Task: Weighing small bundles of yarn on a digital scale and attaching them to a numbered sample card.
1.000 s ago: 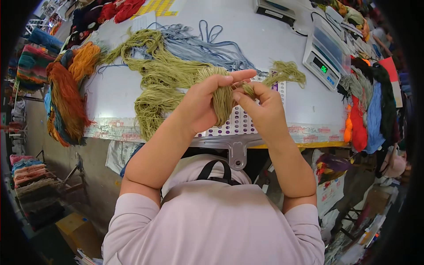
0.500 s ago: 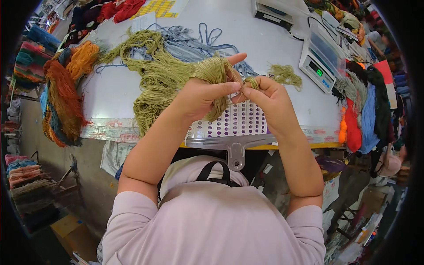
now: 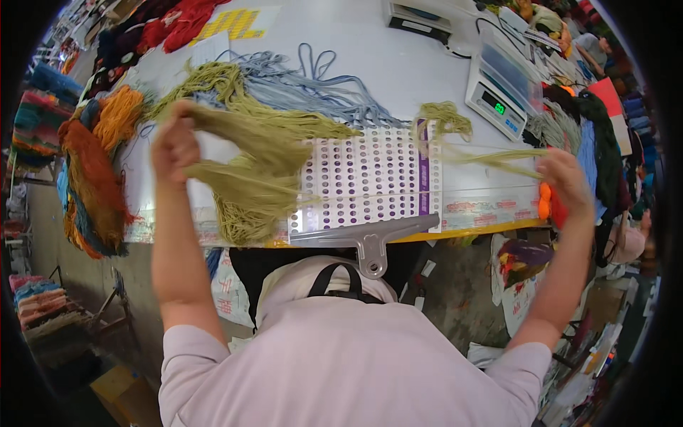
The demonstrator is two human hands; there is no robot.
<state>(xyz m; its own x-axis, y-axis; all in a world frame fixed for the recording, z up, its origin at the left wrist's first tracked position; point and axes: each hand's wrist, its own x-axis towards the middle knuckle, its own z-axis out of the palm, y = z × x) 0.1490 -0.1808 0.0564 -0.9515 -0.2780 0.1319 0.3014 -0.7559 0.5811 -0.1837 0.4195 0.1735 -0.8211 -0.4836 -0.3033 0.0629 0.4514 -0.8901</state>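
My left hand (image 3: 176,148) is raised at the left and closed on a thick olive-green yarn skein (image 3: 249,153), which is smeared by motion. Far out to the right, my right hand (image 3: 568,178) grips a thinner bunch of green yarn strands (image 3: 494,159). A fine thread stretches between the two sides, across a white card with rows of punched holes (image 3: 363,174). That card sits in a grey metal clip (image 3: 370,240) at the table's near edge. More green yarn lies on the table behind the left hand's skein, and a small loose green tuft (image 3: 447,119) rests beyond the card.
Pale blue yarn (image 3: 313,89) spreads over the white table (image 3: 370,43). A digital scale (image 3: 494,107) with a lit display stands at the right. Orange and rust skeins (image 3: 96,178) hang over the left edge; red, blue and dark skeins (image 3: 587,156) hang at the right.
My hands were close together over the card, fingers meeting at the yarn. They have swung wide apart, drawing strands out to the right and the skein to the left, uncovering the card.
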